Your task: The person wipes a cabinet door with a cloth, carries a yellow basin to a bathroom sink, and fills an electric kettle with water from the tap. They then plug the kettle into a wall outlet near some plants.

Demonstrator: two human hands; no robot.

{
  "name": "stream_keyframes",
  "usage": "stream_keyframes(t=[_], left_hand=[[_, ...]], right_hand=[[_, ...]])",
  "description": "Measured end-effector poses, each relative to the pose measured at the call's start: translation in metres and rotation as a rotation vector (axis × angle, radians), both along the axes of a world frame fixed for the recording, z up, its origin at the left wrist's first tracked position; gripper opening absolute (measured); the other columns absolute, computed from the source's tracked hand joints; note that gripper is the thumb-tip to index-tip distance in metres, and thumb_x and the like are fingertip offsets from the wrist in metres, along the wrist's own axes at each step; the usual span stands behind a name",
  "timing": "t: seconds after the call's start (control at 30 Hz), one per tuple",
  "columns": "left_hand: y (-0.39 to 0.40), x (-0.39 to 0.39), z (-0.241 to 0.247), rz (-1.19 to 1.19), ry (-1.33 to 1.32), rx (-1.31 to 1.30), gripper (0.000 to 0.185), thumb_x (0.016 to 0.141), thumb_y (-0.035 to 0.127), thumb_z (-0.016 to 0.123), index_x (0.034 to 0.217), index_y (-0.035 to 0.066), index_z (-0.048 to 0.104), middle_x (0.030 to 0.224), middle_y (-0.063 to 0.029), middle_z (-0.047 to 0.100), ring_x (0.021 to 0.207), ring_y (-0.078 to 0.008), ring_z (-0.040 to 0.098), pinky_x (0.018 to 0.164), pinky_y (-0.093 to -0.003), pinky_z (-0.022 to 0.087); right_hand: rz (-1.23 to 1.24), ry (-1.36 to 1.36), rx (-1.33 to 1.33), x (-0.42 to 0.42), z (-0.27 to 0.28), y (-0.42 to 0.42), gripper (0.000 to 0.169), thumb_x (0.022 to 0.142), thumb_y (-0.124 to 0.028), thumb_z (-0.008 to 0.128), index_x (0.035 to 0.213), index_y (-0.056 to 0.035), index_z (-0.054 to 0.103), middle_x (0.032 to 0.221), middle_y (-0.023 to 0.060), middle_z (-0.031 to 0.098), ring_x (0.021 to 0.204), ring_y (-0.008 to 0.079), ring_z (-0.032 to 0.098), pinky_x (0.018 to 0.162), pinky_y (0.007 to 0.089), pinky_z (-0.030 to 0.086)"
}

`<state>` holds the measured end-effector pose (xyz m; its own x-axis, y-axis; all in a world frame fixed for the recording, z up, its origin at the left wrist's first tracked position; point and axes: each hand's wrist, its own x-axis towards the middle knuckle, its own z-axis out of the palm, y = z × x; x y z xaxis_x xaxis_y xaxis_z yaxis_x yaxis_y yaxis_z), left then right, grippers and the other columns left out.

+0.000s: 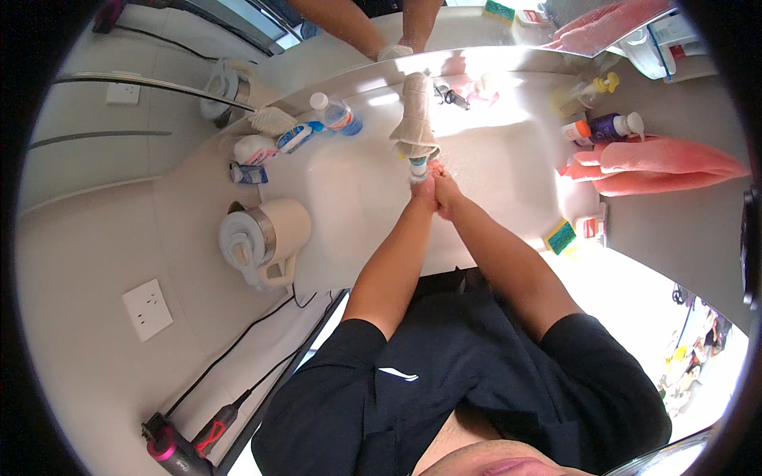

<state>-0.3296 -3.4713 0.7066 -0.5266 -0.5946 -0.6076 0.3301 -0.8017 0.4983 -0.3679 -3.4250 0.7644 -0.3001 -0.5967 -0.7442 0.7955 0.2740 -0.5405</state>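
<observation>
My left hand [423, 189] and my right hand [445, 189] are pressed together over a white washbasin [345, 226], right below the spout end [418, 169] of a faucet. A beige cloth [415, 113] covers the faucet's body. Water seems to run over my hands, with drops in the basin beside them. The hands hide each other in part, and no object shows between them.
An electric kettle [289, 229] stands at the left, near a plastic bottle [339, 116] and toiletries. A sponge [560, 237] sits at the right rim, below pink towels [661, 165] and bottles. A hair dryer [172, 446] hangs lower left. A mirror runs behind the basin.
</observation>
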Motion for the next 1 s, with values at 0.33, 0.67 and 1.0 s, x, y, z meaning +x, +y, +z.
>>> stream_keyframes(t=[0.33,0.67,1.0], left_hand=[[-0.019,0.047,0.028,-0.362,-0.083,-0.149,0.049,0.108,0.052,0.052,0.129,0.008,0.06,0.122,-0.0063,0.067,0.102,-0.0195,0.065,0.092,-0.0385,0.054],[-0.007,0.056,0.08,0.265,0.107,0.392,0.041,0.106,0.054,0.045,0.106,0.017,0.064,0.109,-0.0022,0.069,0.109,-0.0256,0.066,0.092,-0.0459,0.055],[-0.005,0.0,-0.011,0.375,0.159,0.552,0.034,0.095,0.041,0.055,0.096,0.009,0.068,0.082,-0.0089,0.07,0.076,-0.0281,0.069,0.071,-0.0397,0.058]], right_hand=[[-0.056,-0.294,-0.119,0.014,-0.018,-0.02,0.042,0.096,-0.037,0.064,0.133,-0.0181,0.064,0.132,0.0135,0.068,0.118,0.0322,0.066,0.091,0.0537,0.054],[1.234,1.413,-0.125,0.005,0.014,-0.031,0.029,0.092,-0.036,0.067,0.11,-0.0142,0.072,0.118,0.0157,0.074,0.109,0.0356,0.07,0.091,0.0439,0.056],[0.01,0.877,0.222,-0.115,0.021,0.001,0.044,0.096,-0.026,0.064,0.133,-0.0023,0.067,0.128,0.0137,0.072,0.115,0.0258,0.069,0.099,0.0382,0.052]])
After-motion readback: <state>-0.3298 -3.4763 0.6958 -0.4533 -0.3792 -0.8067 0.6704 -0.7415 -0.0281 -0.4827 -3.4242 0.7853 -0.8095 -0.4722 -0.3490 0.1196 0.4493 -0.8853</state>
